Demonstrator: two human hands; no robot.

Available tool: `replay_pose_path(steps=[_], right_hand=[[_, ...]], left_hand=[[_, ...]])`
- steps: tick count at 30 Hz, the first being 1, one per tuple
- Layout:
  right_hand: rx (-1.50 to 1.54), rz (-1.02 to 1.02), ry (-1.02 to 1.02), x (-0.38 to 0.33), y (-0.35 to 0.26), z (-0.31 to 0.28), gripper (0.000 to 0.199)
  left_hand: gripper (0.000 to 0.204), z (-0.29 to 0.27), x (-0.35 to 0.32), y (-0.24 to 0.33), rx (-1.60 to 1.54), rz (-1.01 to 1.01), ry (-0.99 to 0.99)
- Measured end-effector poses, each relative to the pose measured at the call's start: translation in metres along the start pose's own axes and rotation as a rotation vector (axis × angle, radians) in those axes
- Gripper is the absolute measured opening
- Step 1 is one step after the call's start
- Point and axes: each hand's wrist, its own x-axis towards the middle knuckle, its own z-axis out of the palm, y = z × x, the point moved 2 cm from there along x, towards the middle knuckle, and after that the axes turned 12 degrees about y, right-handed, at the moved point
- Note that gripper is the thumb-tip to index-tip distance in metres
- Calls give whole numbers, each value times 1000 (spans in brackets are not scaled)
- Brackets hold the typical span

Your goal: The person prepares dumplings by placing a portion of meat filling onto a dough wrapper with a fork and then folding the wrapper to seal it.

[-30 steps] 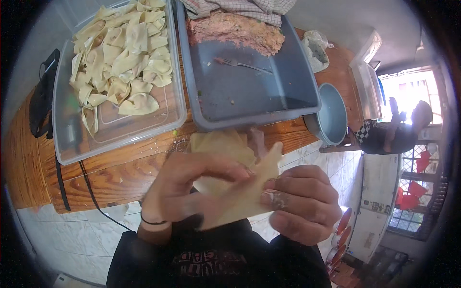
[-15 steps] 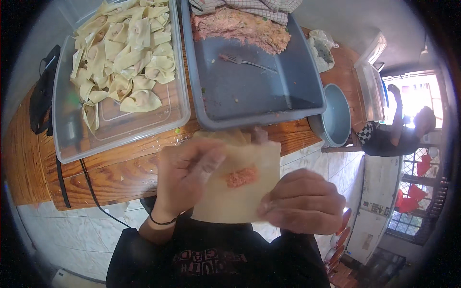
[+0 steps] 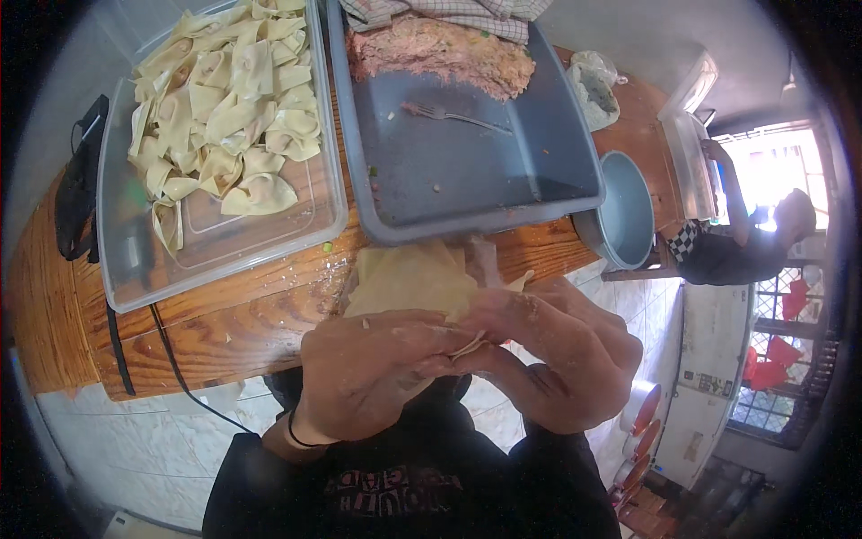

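Note:
Both hands are closed around a filled wonton wrapper [image 3: 470,345], held above my lap in front of the table. My left hand [image 3: 359,373] grips its left side and my right hand [image 3: 570,359] pinches its right side. Mostly my fingers hide it; a folded pale edge shows between them, and the filling is out of sight. Just beyond my hands, a stack of wrappers [image 3: 409,278] lies at the table edge, partly on clear plastic. Behind it stands a blue-grey tray [image 3: 404,166] with minced meat filling [image 3: 444,52] and a fork [image 3: 462,119].
At the left, a clear plastic box [image 3: 301,202] holds many folded wontons [image 3: 256,190]. A checked cloth [image 3: 458,16] covers part of the filling. Right of the tray are a light blue basin [image 3: 627,211] and a plastic bag [image 3: 594,90]. Another person [image 3: 745,238] sits farther right.
The wrapper, spread out with filling showing, is now folded up between my hands. My right hand moved up and left to meet my left hand. The other person's raised arm shifted.

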Motion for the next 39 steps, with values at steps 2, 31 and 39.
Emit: replay_pose_path(steps=[2, 31, 39], right_hand=[[-51, -37, -35, 3, -5, -7, 29], [133, 329, 156, -4, 10, 0, 35], [-140, 237, -345, -12, 31, 17, 22]], left_hand=[[32, 1, -1, -5, -122, -197, -52], [23, -7, -8, -34, -755, -218, 473], [16, -5, -2, -39, 57, -227, -8]])
